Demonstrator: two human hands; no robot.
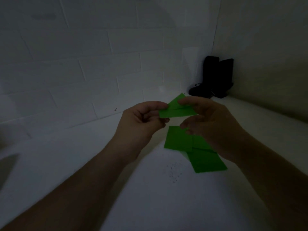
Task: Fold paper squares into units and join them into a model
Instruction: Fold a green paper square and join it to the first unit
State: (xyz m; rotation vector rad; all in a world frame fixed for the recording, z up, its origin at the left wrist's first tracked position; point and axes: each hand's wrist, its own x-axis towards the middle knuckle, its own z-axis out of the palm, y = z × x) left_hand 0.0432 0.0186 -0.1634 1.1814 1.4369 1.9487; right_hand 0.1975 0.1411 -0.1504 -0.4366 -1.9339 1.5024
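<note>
Left hand (143, 117) and right hand (206, 120) both pinch a folded green unit (175, 109) between thumb and fingers, held in the air above the white table (133, 189). More green paper pieces (191, 147) lie overlapping on the table just below, right of centre. Black object (215, 77) stands in the far right corner. Lighting dim.

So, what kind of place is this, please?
Probably a dim corner of a room at home: a white surface, a white brick-pattern wall, and black boots in the corner. Both hands hold green paper.
</note>
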